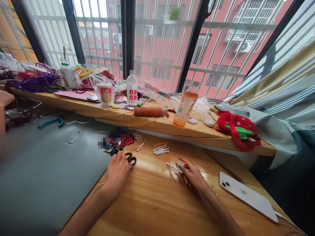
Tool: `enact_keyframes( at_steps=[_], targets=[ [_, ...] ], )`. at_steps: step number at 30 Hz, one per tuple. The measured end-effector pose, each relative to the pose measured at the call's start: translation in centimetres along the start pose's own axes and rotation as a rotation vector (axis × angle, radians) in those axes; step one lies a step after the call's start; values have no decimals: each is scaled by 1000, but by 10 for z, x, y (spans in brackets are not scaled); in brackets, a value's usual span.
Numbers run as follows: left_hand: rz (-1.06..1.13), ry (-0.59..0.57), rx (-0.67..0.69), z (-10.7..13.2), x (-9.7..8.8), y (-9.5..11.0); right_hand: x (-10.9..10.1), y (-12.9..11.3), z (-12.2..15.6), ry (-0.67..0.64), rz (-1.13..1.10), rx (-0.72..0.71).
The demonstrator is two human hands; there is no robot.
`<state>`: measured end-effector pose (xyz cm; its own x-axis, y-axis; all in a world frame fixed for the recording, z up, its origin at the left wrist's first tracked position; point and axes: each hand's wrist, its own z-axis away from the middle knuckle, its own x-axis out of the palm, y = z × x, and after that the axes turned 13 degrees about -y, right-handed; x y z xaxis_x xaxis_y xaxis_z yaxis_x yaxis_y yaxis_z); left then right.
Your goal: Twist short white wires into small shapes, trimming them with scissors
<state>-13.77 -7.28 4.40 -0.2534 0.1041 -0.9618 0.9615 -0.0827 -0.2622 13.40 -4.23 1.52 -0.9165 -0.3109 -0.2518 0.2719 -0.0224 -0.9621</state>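
My left hand (118, 168) reaches over the black-handled scissors (132, 159) beside the grey mat's edge, its fingers curled down around their middle. The loop handles stick out to its right and a dark tip to its left. My right hand (193, 176) is at the table's middle with the index finger stretched out. Near its blue-nailed thumb, a thin white strip (173, 167) runs into the hand, apparently pinched there. Ahead lies a small pile of white strips (161, 149), with a few loose strips (141, 145) to its left. A red-and-black rose-shaped piece (128, 140) lies just beyond the scissors.
Another person's arm (3, 108) enters at far left over the grey mat (56, 170), near teal pliers (51, 122). A white phone (248, 195) with a cable lies right. The ledge holds an orange thread spool (149, 111), bottles (185, 108), a cup (105, 94) and a red strawberry bag (237, 129).
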Motion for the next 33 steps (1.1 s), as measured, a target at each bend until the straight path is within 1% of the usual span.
enact_keyframes(
  at_steps=[2, 4, 6, 9, 10, 12, 15, 17, 19, 21, 23, 25, 29, 31, 33],
  targets=[
    [-66, 42, -7, 14, 18, -3, -4, 0, 0, 93, 14, -34],
    [-113, 98, 52, 24, 29, -2, -8, -5, 2, 161, 38, -73],
    [-134, 139, 149, 29, 32, 0, -9, -13, 6, 202, 62, -110],
    [-120, 163, 245, 31, 26, 1, -3, -28, 15, 216, 145, -183],
    [-108, 172, 275, 30, 22, 1, 3, -32, 18, 204, 197, -211],
    [-89, 210, 377, 30, 13, 3, 17, -38, 26, 134, 334, -278],
    [-87, 294, 571, 27, 0, 11, 42, -39, 37, -19, 600, -448],
    [-72, 328, 683, 23, -11, 19, 55, -35, 41, -65, 801, -578],
    [-35, 315, 786, 15, -24, 25, 61, -30, 41, -20, 937, -659],
    [18, 282, 874, 4, -40, 30, 61, -26, 40, 91, 1040, -704],
    [68, 245, 926, -11, -57, 33, 56, -25, 38, 225, 1108, -724],
    [94, 198, 976, -27, -73, 37, 50, -26, 36, 306, 1092, -717],
    [105, 76, 1076, -56, -95, 54, 34, -28, 31, 276, 910, -603],
    [94, 50, 1065, -66, -102, 66, 27, -28, 28, 294, 854, -555],
    [47, 64, 996, -73, -109, 79, 23, -27, 26, 315, 787, -506]
  ],
)
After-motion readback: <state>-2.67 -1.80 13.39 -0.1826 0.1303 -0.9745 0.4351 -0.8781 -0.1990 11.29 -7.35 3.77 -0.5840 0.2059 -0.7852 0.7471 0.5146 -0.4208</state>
